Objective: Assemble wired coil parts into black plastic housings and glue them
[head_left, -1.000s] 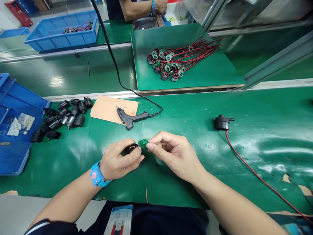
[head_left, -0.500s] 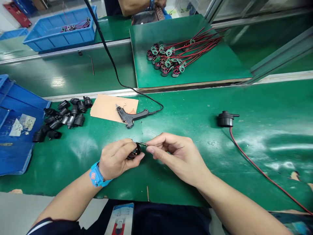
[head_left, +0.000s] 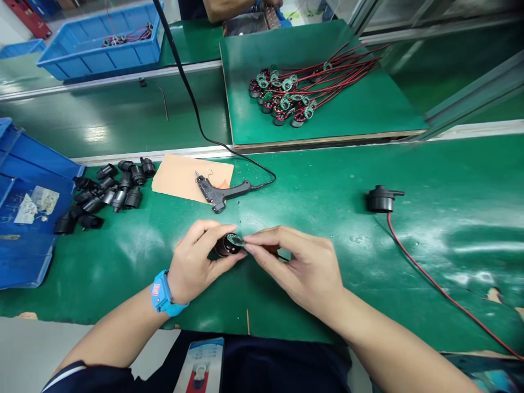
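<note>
Between thumb and fingers, my left hand (head_left: 200, 254) grips a small black cylindrical housing (head_left: 223, 246), its open end tilted to the right. A small green ring-shaped circuit board (head_left: 234, 239) is at the mouth of that housing. My right hand (head_left: 301, 265) pinches the board's right edge between thumb and forefinger. Part of a dark wire shows under the right fingers; the rest is hidden by the hand. Beyond my hands, a black glue gun (head_left: 221, 194) lies on a tan piece of cardboard (head_left: 174, 177).
Several black housings (head_left: 118, 188) lie beside a blue bin (head_left: 28, 234) at left. A black housing with a spout (head_left: 380, 199) and red wire stands at right. Wired coil parts (head_left: 282, 98) lie on a raised green board (head_left: 347, 117). A co-worker's arm (head_left: 227, 8) shows behind.
The black housing has turned so its open end faces up more, and the green board now shows its flat face at the opening. My right fingers still pinch the board.
</note>
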`<state>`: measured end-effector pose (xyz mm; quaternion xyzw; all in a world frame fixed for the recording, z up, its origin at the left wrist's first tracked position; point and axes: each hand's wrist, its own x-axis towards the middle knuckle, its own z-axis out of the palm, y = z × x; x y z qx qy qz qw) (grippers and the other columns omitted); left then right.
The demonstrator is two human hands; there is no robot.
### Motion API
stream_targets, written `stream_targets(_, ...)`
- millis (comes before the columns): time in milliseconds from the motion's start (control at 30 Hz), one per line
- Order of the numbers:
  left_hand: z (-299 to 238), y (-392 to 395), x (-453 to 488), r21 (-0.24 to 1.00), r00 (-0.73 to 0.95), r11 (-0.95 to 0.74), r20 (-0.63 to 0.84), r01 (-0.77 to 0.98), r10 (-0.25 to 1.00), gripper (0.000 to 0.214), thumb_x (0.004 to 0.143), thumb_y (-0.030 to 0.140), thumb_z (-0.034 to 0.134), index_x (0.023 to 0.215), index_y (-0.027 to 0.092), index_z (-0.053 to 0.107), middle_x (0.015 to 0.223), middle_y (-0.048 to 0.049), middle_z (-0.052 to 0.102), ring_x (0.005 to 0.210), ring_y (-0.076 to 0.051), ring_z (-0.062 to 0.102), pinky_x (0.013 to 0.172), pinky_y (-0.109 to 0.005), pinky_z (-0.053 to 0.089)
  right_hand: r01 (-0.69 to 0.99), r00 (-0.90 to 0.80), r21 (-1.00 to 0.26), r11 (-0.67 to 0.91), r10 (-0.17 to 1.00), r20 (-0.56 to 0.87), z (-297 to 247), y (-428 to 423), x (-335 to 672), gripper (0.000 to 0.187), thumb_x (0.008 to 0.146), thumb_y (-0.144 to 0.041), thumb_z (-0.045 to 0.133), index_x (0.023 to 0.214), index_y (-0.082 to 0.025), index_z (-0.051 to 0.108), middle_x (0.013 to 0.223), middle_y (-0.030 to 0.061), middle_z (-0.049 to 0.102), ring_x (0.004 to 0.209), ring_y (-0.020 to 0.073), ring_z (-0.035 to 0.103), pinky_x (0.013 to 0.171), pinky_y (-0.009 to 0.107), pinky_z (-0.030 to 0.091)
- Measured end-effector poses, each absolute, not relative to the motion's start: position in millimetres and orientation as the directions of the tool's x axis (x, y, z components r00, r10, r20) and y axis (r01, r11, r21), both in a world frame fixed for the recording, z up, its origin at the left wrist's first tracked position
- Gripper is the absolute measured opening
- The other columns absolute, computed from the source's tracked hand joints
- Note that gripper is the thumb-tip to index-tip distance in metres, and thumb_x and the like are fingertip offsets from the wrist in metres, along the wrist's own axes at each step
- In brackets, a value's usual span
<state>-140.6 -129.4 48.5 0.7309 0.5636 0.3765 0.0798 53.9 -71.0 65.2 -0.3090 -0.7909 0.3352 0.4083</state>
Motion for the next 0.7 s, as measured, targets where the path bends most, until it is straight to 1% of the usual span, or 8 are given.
stream_targets(67,51.0,-129.1,-141.1,0.574,0.074,-0.332,0.425,0.749,0.902,0.033,0.089,0.034,0.074,0.118,0.019,0.067,0.101,-0.0060,0.062,0.091,-0.016,0.066,0.078,-0.026,0.060,0.237,-0.500,-0.645,0.726,0.661,0.560,62.6,-71.8,53.4,0.010,0.092,-0.010,0.067,0.098,-0.015,0.073,0.087,0.0043,0.078,0.075,0.0119,0.073,0.069,0.023,0.059)
stream_targets(133,52.3,-128.8,-141.3,0.612,0.057,-0.305,0.389,0.729,0.919,0.034,0.089,0.034,0.074,0.119,0.018,0.068,0.103,-0.0066,0.059,0.093,-0.017,0.064,0.080,-0.028,0.059,0.267,-0.517,-0.539,0.799,0.591,0.619,59.7,-72.5,53.2,0.012,0.093,-0.009,0.065,0.101,-0.014,0.072,0.090,0.0052,0.078,0.079,0.0122,0.073,0.075,0.023,0.060)
stream_targets(300,53.8,-129.2,-142.5,0.677,0.033,-0.237,0.299,0.697,0.954,0.032,0.090,0.036,0.073,0.117,0.021,0.070,0.106,-0.0068,0.052,0.092,-0.018,0.060,0.080,-0.032,0.058,0.319,-0.556,-0.387,0.865,0.501,0.663,57.1,-74.2,55.5,0.019,0.095,-0.005,0.059,0.107,-0.012,0.072,0.098,0.0079,0.078,0.085,0.0140,0.071,0.078,0.026,0.060)
stream_targets(400,55.6,-128.9,-144.1,0.734,0.037,-0.167,0.191,0.658,0.981,0.030,0.092,0.035,0.070,0.120,0.025,0.070,0.111,-0.0073,0.054,0.084,-0.015,0.059,0.073,-0.030,0.057,0.350,-0.618,-0.221,0.910,0.401,0.676,61.3,-75.6,57.9,0.021,0.096,-0.008,0.056,0.109,-0.007,0.073,0.099,0.0124,0.077,0.085,0.0202,0.070,0.074,0.032,0.060)
stream_targets(467,57.5,-127.8,-144.5,0.820,0.056,-0.108,0.093,0.562,0.994,0.030,0.094,0.030,0.067,0.123,0.027,0.068,0.118,-0.0077,0.058,0.090,-0.016,0.062,0.073,-0.028,0.057,0.373,-0.669,-0.101,0.922,0.342,0.660,65.6,-77.3,58.5,0.023,0.097,-0.008,0.054,0.108,-0.004,0.073,0.097,0.0141,0.078,0.082,0.0231,0.069,0.069,0.035,0.059)
stream_targets(533,59.8,-126.1,-144.2,0.913,0.082,-0.020,-0.014,0.407,0.997,0.031,0.093,0.026,0.066,0.125,0.026,0.066,0.122,-0.0068,0.063,0.098,-0.018,0.064,0.079,-0.028,0.058,0.399,-0.704,-0.010,0.917,0.313,0.637,69.5,-79.9,58.2,0.023,0.096,-0.007,0.054,0.107,-0.002,0.074,0.095,0.0144,0.078,0.079,0.0234,0.068,0.065,0.035,0.056)
stream_targets(633,62.8,-123.5,-143.0,0.968,0.131,0.147,-0.176,0.205,0.976,0.036,0.092,0.024,0.066,0.128,0.024,0.064,0.117,-0.0057,0.069,0.088,-0.016,0.067,0.080,-0.029,0.059,0.436,-0.730,0.062,0.898,0.313,0.608,72.2,-84.2,57.1,0.023,0.094,-0.007,0.056,0.108,-0.002,0.074,0.096,0.0143,0.077,0.081,0.0233,0.067,0.067,0.035,0.054)
stream_targets(700,63.2,-122.1,-141.9,0.965,0.140,0.202,-0.226,0.166,0.964,0.035,0.093,0.027,0.064,0.128,0.023,0.064,0.113,-0.0062,0.070,0.082,-0.016,0.066,0.074,-0.030,0.058,0.445,-0.740,0.068,0.893,0.324,0.589,71.5,-86.2,56.7,0.023,0.094,-0.006,0.057,0.109,-0.002,0.074,0.096,0.0142,0.077,0.083,0.0232,0.066,0.069,0.034,0.054)
